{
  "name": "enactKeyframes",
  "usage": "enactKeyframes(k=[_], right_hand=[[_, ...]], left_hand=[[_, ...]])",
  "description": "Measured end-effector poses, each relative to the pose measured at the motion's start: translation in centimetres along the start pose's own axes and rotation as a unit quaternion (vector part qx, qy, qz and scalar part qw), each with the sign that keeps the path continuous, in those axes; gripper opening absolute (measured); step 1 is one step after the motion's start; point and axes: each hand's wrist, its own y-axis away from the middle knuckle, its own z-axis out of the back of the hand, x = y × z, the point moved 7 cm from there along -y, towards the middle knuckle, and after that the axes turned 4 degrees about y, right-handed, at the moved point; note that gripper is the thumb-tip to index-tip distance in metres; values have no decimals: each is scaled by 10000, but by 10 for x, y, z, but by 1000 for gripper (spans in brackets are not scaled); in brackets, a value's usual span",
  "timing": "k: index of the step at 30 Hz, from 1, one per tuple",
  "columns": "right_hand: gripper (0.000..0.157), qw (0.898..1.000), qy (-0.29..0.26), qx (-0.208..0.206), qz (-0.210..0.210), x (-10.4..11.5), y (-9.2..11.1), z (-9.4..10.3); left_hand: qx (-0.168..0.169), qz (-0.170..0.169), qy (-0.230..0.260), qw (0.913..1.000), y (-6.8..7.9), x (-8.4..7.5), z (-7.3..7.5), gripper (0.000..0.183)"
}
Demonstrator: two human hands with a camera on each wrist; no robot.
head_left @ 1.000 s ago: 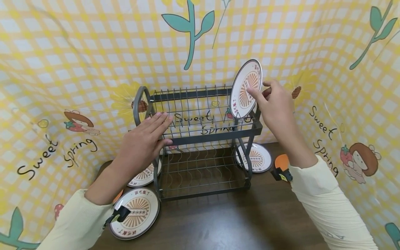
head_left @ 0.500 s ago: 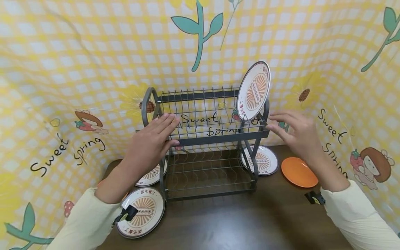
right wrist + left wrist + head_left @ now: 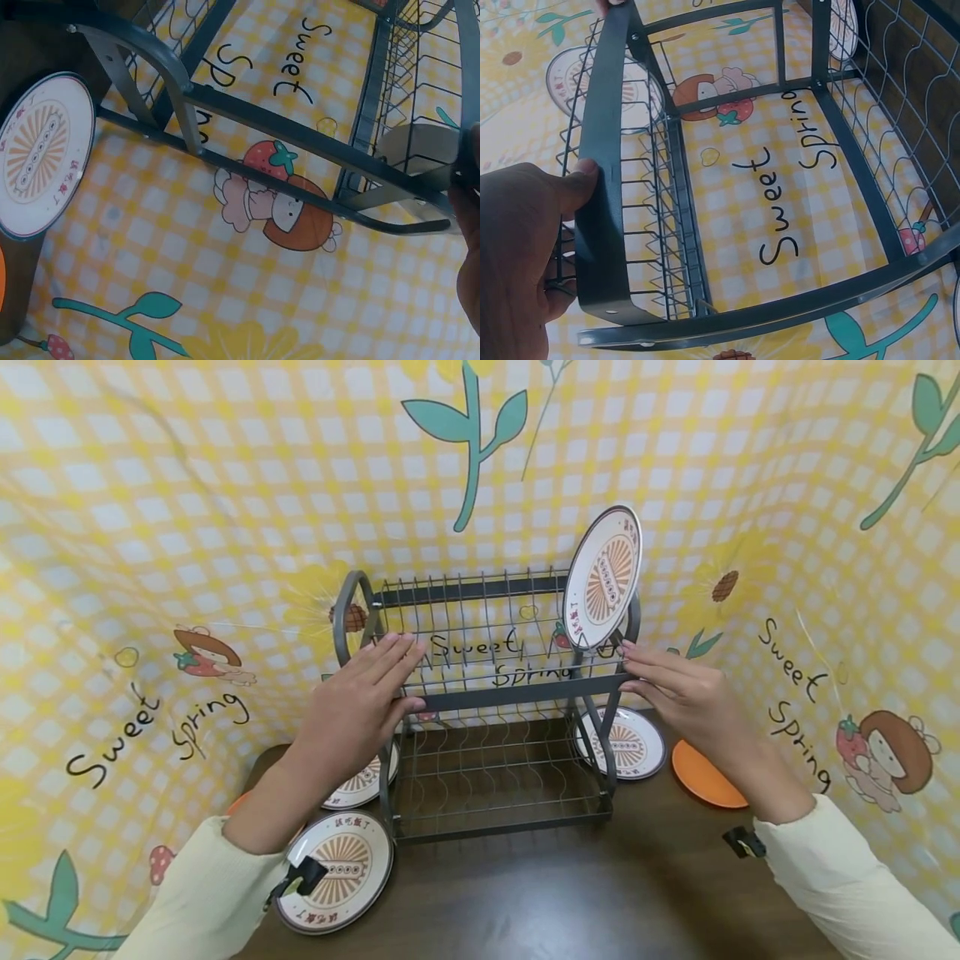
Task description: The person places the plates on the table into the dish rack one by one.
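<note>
A dark grey two-tier dish rack [image 3: 517, 695] stands on the table. My left hand [image 3: 356, 710] grips the left end of its upper front bar, thumb in front and fingers over the wires; the left wrist view shows that thumb [image 3: 581, 184] against the bar. At the bar's right end, my right hand [image 3: 686, 697] holds the corner between fingers and thumb. Only part of this hand [image 3: 469, 262] shows at the edge of the right wrist view. A white plate [image 3: 606, 578] with an orange ray pattern stands upright, slightly tilted, in the upper tier's right end.
Similar white plates lie flat at the left: a larger one [image 3: 341, 868] in front and another [image 3: 363, 783] behind it. To the right lie one more white plate [image 3: 637, 743] and an orange plate [image 3: 708, 774]. Yellow checked cloth [image 3: 300, 485] hangs behind and at both sides.
My right hand has let go of the upright plate, moved out to the right and down, then come back in to hold the rack's right corner. My left hand stays on the rack.
</note>
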Motion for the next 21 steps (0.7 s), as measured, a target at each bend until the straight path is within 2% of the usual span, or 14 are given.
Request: enactKeyframes(k=[4, 6, 10, 13, 17, 19, 21], right_hand=[[35, 9999, 81, -86, -87, -3, 0, -3], [34, 9997, 124, -132, -138, -4, 1, -3], [34, 9993, 197, -258, -181, -4, 3, -2], [33, 9989, 223, -353, -229, -4, 4, -1], [32, 9982, 82, -492, -338, -5, 6, 1], [32, 9977, 2, -551, -390, -5, 8, 1], [33, 9972, -98, -597, -430, -4, 9, 0]], left_hand=[[-20, 18, 99, 9999, 2, 1, -1, 74], [-132, 16, 297, 9995, 3, 1, 0, 75], [-619, -35, 791, 9949, 12, 3, 7, 69], [-1073, 14, 907, 9901, 24, 4, 16, 60], [-1451, 442, 732, 9857, 48, 12, 26, 52], [-1465, 765, 699, 9838, 64, 18, 27, 49], [-1341, 1150, 666, 9820, 82, 25, 24, 46]])
